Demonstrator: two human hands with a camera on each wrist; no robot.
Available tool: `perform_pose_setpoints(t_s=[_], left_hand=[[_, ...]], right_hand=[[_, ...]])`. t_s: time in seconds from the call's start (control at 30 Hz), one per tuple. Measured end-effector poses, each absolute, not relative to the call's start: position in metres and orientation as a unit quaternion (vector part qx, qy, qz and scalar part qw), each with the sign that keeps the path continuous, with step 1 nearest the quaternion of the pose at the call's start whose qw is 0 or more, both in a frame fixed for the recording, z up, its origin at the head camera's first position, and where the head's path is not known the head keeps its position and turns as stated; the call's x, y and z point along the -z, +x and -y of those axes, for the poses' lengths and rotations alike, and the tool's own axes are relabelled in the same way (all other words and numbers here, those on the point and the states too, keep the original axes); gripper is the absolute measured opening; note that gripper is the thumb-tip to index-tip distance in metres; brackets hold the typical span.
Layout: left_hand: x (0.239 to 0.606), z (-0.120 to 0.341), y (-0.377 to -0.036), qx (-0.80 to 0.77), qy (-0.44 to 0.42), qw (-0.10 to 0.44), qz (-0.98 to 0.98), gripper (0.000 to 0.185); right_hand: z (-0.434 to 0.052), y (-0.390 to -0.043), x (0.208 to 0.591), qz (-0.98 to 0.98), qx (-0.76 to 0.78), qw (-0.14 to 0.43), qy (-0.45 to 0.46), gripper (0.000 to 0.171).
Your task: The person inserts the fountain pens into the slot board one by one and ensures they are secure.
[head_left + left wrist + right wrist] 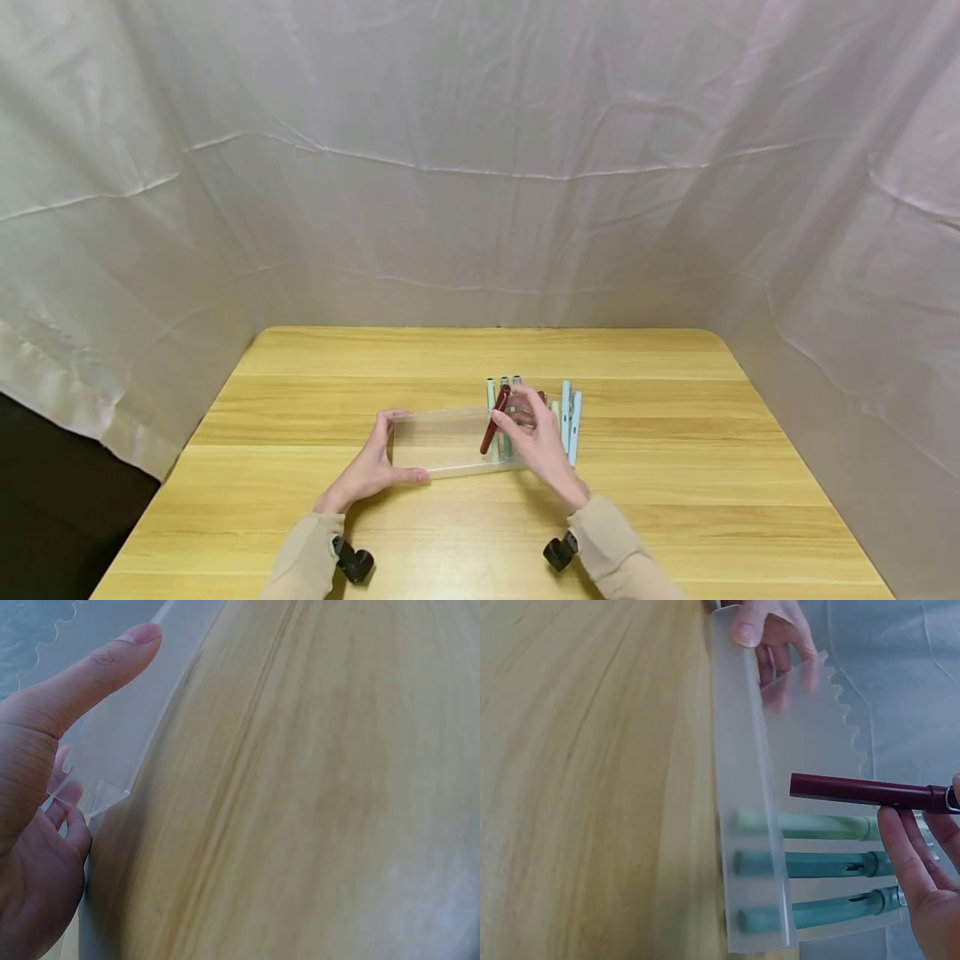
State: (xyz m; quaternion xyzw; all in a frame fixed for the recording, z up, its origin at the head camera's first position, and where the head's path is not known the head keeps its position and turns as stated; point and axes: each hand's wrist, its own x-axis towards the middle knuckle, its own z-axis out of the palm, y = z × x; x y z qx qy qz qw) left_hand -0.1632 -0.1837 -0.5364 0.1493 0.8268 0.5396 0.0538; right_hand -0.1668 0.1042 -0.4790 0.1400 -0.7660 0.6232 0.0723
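Note:
My left hand [367, 468] grips the left end of a translucent plastic pen holder [442, 442], thumb on its near wall. Scalloped notches line the holder's far edge in the right wrist view. Above it, my right hand [542, 446] pinches a dark red pen [855, 791] near one end, tilted in the air. Inside the holder's right part lie a light green pen [825, 826] and two teal pens [821, 864], side by side. My right hand partly covers them in the head view.
Just right of my right hand, two light blue pens [575, 425] lie on the wooden table [675, 467]. A pale green pen [556, 408] and a reddish pen [542, 397] beside them are mostly hidden by the hand. Pale curtains [480, 225] hang behind the table and at both sides.

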Motion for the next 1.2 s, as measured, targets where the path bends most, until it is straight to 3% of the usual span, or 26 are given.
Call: perform_pose_setpoints(t_s=[0.23,1.2], left_hand=[[0.537,0.185,-0.163,-0.54,0.148,0.053,-0.827,0.099],[0.537,0.185,-0.162,-0.546,0.148,0.049,-0.823,0.104]], right_hand=[[-0.098,-0.164,0.482,0.795,-0.578,0.099,0.157,0.039],[-0.084,-0.167,0.482,0.857,-0.462,0.082,0.212,0.039]])
